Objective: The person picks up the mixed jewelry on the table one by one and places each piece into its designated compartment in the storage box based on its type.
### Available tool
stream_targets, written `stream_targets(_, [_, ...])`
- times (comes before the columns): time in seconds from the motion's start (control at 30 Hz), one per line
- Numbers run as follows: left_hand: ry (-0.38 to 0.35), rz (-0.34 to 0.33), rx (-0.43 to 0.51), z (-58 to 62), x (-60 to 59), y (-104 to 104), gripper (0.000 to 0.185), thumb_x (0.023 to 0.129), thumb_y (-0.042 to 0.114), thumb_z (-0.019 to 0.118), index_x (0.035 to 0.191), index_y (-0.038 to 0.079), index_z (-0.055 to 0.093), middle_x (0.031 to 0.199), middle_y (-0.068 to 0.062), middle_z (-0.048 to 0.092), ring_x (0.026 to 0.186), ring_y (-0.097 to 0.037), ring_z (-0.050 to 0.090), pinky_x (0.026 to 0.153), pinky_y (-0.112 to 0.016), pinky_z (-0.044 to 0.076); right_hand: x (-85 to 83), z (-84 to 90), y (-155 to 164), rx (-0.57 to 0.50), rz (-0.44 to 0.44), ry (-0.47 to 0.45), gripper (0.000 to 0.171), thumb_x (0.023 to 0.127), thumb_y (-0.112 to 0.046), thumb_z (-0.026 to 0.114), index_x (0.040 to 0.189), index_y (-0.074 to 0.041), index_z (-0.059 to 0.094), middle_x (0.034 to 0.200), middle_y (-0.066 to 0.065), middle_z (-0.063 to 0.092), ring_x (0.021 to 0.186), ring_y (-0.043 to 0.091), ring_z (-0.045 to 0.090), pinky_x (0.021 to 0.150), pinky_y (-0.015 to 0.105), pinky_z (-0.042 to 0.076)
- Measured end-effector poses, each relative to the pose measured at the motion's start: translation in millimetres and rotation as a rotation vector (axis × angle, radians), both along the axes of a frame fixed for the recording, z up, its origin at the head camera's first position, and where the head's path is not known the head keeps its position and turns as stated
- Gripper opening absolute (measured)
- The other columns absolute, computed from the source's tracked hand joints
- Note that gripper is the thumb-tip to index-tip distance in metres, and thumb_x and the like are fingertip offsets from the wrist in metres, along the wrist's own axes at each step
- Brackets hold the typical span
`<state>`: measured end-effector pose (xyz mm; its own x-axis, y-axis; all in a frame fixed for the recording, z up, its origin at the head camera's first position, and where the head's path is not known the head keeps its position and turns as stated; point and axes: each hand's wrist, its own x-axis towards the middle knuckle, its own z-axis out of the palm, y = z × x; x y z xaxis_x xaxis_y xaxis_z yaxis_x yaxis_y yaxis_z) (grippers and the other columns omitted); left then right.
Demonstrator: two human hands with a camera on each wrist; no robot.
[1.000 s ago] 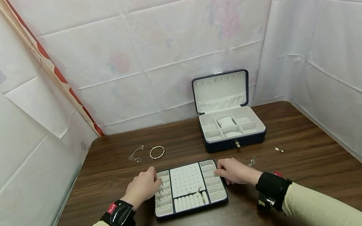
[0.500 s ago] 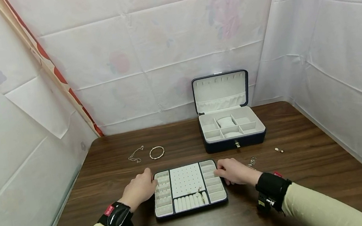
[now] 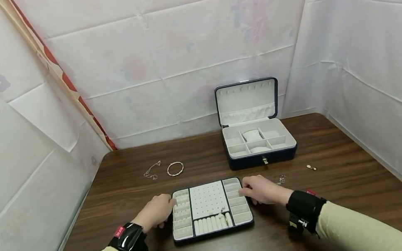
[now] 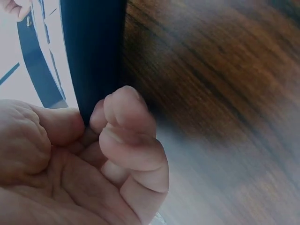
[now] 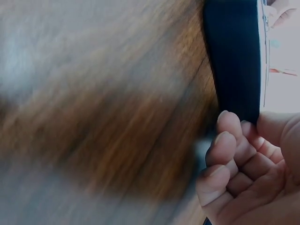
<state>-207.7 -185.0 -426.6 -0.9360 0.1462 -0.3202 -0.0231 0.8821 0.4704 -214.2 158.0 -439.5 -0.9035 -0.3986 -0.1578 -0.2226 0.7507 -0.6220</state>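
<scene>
The tray (image 3: 211,209) was pinched at both side walls by the left hand (image 3: 156,211) and right hand (image 3: 262,189), steadied flat on the surface (image 3: 344,191).

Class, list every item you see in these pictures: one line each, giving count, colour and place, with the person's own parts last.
Jewellery tray: one, navy rim with pale grey lining, near middle of the table.
Jewellery box: one, navy with pale lining, lid open, far right of the tray.
Bangle: one, gold, beyond the tray to the left.
Chain: one, pale metal, left of the bangle.
Small chain: one, pale, just beyond the right hand.
Small earring-like piece: one, pale, right of the box's front.
Table: one, dark brown wood.
Left hand: one, grip on the tray's left edge.
Right hand: one, grip on the tray's right edge.
</scene>
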Motion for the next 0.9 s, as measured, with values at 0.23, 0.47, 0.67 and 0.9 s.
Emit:
stream_targets(0.23, [-0.028, -0.015, 0.014, -1.6, -0.3, -2.1, 0.028, 0.108, 0.023, 0.042, 0.107, 0.002, 0.061, 0.061, -0.011, 0.058, 0.046, -0.021, 0.058, 0.041, -0.033, 0.046, -3.6, 4.0, 6.3, 0.029, 0.069, 0.057, 0.022, 0.103, -0.022, 0.062, 0.082, -0.016, 0.058, 0.061, -0.002, 0.058, 0.055, 0.012, 0.055, 0.054, 0.029, 0.044])
stream_targets(0.47, [-0.042, -0.006, 0.03, -3.2, -0.1, -1.8, 0.03, 0.109, 0.023, 0.041, 0.108, 0.001, 0.061, 0.064, -0.013, 0.059, 0.048, -0.023, 0.06, 0.042, -0.036, 0.053, -10.9, 11.4, 28.8, 0.029, 0.011, 0.192, 0.016, 0.101, -0.018, 0.064, 0.086, -0.016, 0.059, 0.067, -0.005, 0.056, 0.059, 0.009, 0.053, 0.057, 0.028, 0.044])
stream_targets(0.67, [-0.061, 0.006, 0.051, -3.5, 0.2, -1.4, 0.03, 0.109, 0.023, 0.042, 0.111, 0.0, 0.061, 0.066, -0.015, 0.059, 0.049, -0.025, 0.061, 0.043, -0.038, 0.055, -17.7, 22.5, 64.9, 0.097, -0.008, 0.305, 0.013, 0.098, -0.015, 0.067, 0.088, -0.014, 0.06, 0.072, -0.005, 0.055, 0.064, 0.01, 0.05, 0.059, 0.029, 0.043])
stream_targets(0.9, [-0.059, 0.008, 0.066, -3.7, 0.6, -1.4, 0.03, 0.109, 0.023, 0.042, 0.107, 0.0, 0.061, 0.067, -0.016, 0.059, 0.049, -0.026, 0.061, 0.042, -0.039, 0.055, -21.8, 33.2, 116.0, 0.163, -0.044, 0.323, 0.011, 0.094, -0.012, 0.07, 0.086, -0.013, 0.062, 0.074, -0.005, 0.057, 0.065, 0.011, 0.05, 0.06, 0.03, 0.042])
